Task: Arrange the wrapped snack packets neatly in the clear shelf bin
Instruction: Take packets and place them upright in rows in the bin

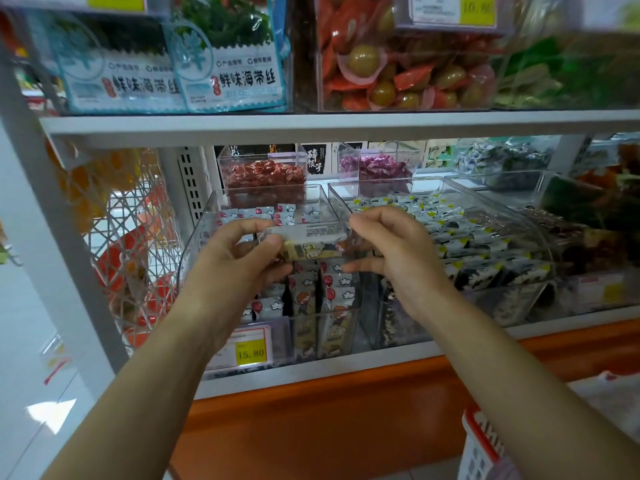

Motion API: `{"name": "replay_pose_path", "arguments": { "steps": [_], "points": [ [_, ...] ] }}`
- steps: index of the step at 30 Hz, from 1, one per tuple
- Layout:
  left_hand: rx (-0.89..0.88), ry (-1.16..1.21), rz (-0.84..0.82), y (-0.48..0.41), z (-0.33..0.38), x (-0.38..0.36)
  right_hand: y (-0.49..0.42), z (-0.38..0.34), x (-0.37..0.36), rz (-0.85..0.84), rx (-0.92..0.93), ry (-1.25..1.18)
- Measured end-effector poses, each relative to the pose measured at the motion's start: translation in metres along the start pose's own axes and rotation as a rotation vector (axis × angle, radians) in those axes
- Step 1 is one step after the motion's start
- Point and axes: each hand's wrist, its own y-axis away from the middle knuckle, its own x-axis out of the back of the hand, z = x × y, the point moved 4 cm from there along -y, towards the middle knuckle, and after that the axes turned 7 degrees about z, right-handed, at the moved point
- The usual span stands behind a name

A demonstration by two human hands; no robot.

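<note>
A clear shelf bin (204, 233) on the lower shelf holds several small wrapped snack packets (304, 289) with cartoon prints, standing in rows. Above the bin's middle I hold a small stack of wrapped packets (311, 242) level between both hands. My left hand (239, 258) pinches its left end with thumb and fingers. My right hand (388, 251) pinches the right end. Both hands hover over the bin's open top.
A second clear bin (502, 209) of yellow-and-black packets sits to the right. Smaller bins of red (263, 174) and purple (377, 168) candies stand behind. A yellow price tag (250, 353) hangs at the bin front. A wire basket (131, 258) is at left, the upper shelf (311, 123) overhead.
</note>
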Motion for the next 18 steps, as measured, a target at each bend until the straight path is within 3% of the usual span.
{"name": "replay_pose_path", "arguments": {
  "steps": [10,18],
  "points": [
    [-0.183,-0.190,-0.159,0.011,0.007,-0.012,0.001,-0.005,-0.003,0.037,0.112,0.244],
    [-0.453,-0.544,-0.205,0.017,0.008,-0.021,-0.002,-0.005,0.003,0.148,0.202,0.342]
  ]
}}
